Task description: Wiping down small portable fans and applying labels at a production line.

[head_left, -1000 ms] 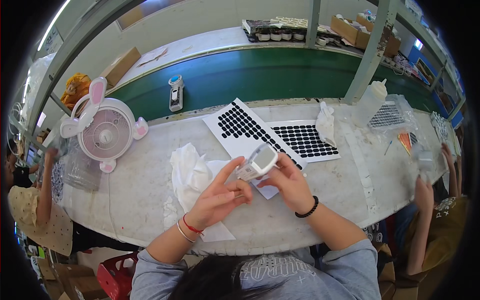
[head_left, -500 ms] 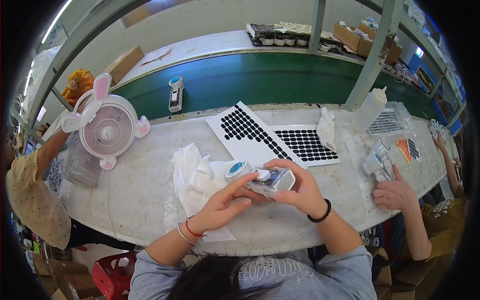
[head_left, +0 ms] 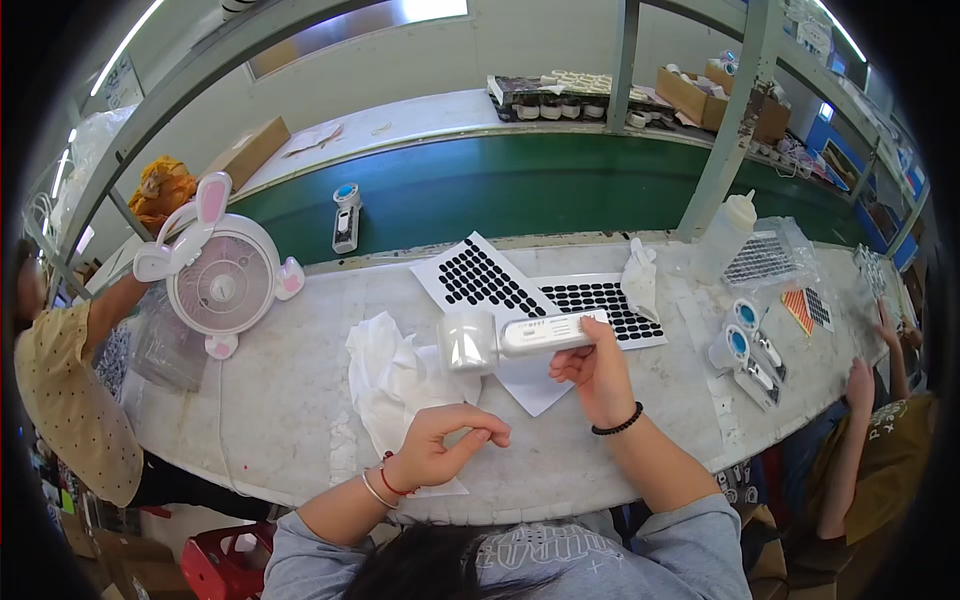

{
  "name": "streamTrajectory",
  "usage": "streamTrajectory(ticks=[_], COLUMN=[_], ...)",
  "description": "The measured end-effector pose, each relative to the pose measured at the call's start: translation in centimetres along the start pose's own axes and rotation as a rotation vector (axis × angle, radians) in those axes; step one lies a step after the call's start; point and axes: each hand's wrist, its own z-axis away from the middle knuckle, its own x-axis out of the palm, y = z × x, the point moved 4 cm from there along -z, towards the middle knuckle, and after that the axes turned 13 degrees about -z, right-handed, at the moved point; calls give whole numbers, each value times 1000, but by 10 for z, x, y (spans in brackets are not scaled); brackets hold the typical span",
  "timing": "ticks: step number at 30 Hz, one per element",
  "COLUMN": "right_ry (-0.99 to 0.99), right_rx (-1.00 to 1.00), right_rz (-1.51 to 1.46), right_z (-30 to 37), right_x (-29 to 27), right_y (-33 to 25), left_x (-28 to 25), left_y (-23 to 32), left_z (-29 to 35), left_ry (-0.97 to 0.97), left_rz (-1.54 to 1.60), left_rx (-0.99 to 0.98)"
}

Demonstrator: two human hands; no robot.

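Observation:
My right hand [head_left: 597, 375] grips the end of a white handheld fan's handle, thumb on top and fingers beneath. The handheld fan [head_left: 545, 334] lies level above the table, its round head [head_left: 467, 342] pointing left and its printed handle face showing. My left hand [head_left: 450, 442] is apart from the fan, below its head. Its fingers are loosely bent, with a gap to the thumb and nothing visible between them. A crumpled white cloth [head_left: 385, 375] lies beside the left hand. Behind the fan lie sheets of black oval stickers [head_left: 485, 275], one partly covered by a second sheet [head_left: 600, 298].
A rabbit-shaped fan [head_left: 222, 285] stands at left by a co-worker. Two handheld fans [head_left: 745, 350] lie at right near another person's hand [head_left: 860, 385]. A squeeze bottle [head_left: 728, 235] stands by a metal post. Another handheld fan [head_left: 346, 217] sits on the green belt [head_left: 450, 180].
The fan has been turned over and swung level, and my left hand has let go of it. At right, the co-worker's hand has moved away from the fans there.

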Motion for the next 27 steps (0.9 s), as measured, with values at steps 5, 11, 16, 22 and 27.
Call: streamTrajectory(ticks=[5, 11, 16, 22, 27], right_ry=[-159, -380, -492, -513, -426], right_rx=[225, 378, 170, -659, -724], right_rz=[-329, -524, -211, 520, 964], right_z=[1, 22, 44, 56, 37], right_x=[6, 30, 43, 41, 48], right_y=[20, 35, 39, 26, -5], left_x=[1, -8, 6, 21, -23], left_y=[-5, -17, -5, -2, -26], left_z=[-12, -3, -5, -10, -71], left_ry=[80, 162, 123, 67, 147], left_rz=[-275, -363, 33, 614, 699], left_rx=[-40, -96, -127, -311, -401])
